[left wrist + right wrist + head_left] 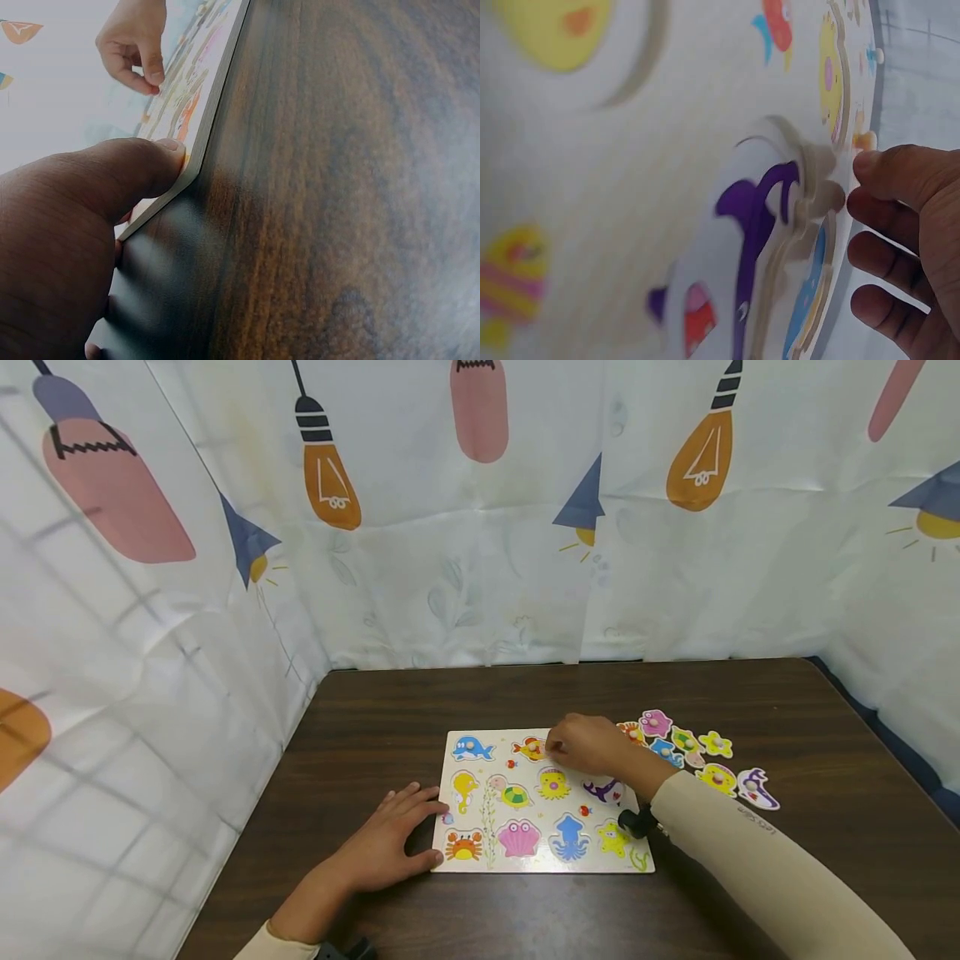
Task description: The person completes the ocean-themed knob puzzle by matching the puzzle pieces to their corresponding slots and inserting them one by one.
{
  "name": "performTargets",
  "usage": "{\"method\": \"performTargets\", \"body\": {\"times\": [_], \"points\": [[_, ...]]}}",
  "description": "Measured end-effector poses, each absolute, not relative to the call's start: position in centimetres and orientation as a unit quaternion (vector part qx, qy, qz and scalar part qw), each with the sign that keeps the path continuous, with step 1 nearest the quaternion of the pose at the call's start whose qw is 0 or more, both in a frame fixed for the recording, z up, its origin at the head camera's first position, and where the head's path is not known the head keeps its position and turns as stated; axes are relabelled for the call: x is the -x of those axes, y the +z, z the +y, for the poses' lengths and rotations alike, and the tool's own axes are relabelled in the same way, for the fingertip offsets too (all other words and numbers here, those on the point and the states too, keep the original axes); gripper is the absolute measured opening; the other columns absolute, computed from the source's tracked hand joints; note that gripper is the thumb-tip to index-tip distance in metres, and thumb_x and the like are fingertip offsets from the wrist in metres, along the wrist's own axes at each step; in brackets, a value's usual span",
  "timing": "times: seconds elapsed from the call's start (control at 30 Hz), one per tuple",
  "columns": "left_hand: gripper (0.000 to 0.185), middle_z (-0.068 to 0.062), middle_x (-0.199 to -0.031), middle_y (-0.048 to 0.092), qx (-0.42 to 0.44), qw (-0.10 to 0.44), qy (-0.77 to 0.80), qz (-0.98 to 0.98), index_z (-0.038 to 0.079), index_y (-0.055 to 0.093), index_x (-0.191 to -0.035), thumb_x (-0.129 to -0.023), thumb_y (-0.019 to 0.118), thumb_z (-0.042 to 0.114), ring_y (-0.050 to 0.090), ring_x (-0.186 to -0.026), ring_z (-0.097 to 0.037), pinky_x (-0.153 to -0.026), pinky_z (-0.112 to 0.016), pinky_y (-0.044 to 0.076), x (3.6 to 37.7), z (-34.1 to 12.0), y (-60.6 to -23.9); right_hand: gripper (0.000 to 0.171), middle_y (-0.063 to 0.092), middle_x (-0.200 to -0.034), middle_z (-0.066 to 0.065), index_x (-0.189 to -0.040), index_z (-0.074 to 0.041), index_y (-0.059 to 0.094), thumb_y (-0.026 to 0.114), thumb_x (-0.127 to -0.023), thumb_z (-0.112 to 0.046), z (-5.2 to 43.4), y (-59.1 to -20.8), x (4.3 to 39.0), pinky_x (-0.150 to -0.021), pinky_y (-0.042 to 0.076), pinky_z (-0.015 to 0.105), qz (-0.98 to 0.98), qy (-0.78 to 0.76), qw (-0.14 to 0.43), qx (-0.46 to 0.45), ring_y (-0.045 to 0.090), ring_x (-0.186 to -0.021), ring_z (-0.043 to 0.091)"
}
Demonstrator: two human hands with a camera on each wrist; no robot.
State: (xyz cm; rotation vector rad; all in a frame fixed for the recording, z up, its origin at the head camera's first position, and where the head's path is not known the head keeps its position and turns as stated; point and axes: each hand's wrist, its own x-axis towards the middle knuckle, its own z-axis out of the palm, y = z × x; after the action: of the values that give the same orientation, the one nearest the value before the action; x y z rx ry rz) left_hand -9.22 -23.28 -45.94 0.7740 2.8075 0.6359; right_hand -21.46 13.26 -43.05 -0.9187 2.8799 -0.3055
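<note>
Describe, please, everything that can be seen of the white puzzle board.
The white, rectangular puzzle board lies flat on the dark table, its edge pale, like wood. Its face shows colourful sea animals, including a crab and a turtle, several in recesses. The left hand touches its near left corner; the right hand is over its far side, contact unclear.

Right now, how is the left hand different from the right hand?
The left hand has its thumb on the board's near left corner; the right hand is at the far row, beside the fish. The left hand's fingers reach out; the right hand's are curled. Both are bare.
</note>
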Motion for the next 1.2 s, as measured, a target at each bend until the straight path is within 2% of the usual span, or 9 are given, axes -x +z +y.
{"method": "performTargets", "body": {"times": [0.17, 0.5, 0.63, 0.83, 1.2], "points": [[0.060, -0.004, -0.159, 0.041, -0.263, 0.075, 0.214, 0.938, 0.026, 0.055, -0.144, -0.093, 0.069, 0.054, 0.027, -0.151, -0.037, -0.119, -0.065, 0.017, 9.3, -23.4, -45.9, 0.018, 0.068, -0.100, -0.007, -0.109, -0.022, 0.079, 0.075, -0.094, -0.032, 14.4, -42.8, 20.7, -0.075, 0.054, 0.034, 0.949, -0.101, 0.054, 0.295, 0.059, -0.091, 0.012], [0.061, -0.003, -0.159, 0.041, -0.260, 0.072, 0.209, 0.940, 0.027, 0.054, -0.145, -0.092, 0.071, 0.053, 0.027, -0.151, -0.036, -0.120, -0.063, 0.017, 9.4, -23.4, -46.0, 0.016, 0.069, -0.101, -0.004, -0.105, -0.021, 0.080, 0.079, -0.091, -0.028, 16.9, -43.0, 19.7, -0.064, 0.051, 0.026, 0.952, -0.117, 0.052, 0.279, 0.055, -0.083, 0.010], [0.061, -0.004, -0.159, 0.041, -0.261, 0.073, 0.209, 0.940, 0.026, 0.055, -0.145, -0.092, 0.070, 0.053, 0.027, -0.151, -0.036, -0.120, -0.064, 0.017, 9.4, -23.3, -46.0, 0.019, 0.071, -0.105, -0.002, -0.107, -0.020, 0.080, 0.079, -0.091, -0.030, 18.0, -43.2, 19.3, -0.070, 0.055, 0.029, 0.953, -0.121, 0.051, 0.272, 0.058, -0.085, 0.011], [0.061, -0.004, -0.159, 0.041, -0.261, 0.073, 0.207, 0.940, 0.025, 0.055, -0.145, -0.092, 0.071, 0.052, 0.027, -0.151, -0.036, -0.120, -0.064, 0.017, 9.4, -23.4, -46.0, 0.022, 0.072, -0.111, 0.000, -0.109, -0.020, 0.081, 0.078, -0.091, -0.032, 19.3, -43.3, 18.9, -0.087, 0.058, 0.044, 0.957, -0.113, 0.054, 0.262, 0.065, -0.105, 0.021], [0.060, -0.004, -0.158, 0.042, -0.260, 0.074, 0.209, 0.940, 0.025, 0.055, -0.144, -0.092, 0.071, 0.051, 0.028, -0.151, -0.037, -0.119, -0.065, 0.018, 9.3, -23.2, -45.9, 0.020, 0.073, -0.108, -0.001, -0.107, -0.018, 0.081, 0.078, -0.092, -0.030, 21.6, -43.0, 17.9, -0.083, 0.059, 0.045, 0.958, -0.111, 0.057, 0.259, 0.067, -0.103, 0.022]]}}
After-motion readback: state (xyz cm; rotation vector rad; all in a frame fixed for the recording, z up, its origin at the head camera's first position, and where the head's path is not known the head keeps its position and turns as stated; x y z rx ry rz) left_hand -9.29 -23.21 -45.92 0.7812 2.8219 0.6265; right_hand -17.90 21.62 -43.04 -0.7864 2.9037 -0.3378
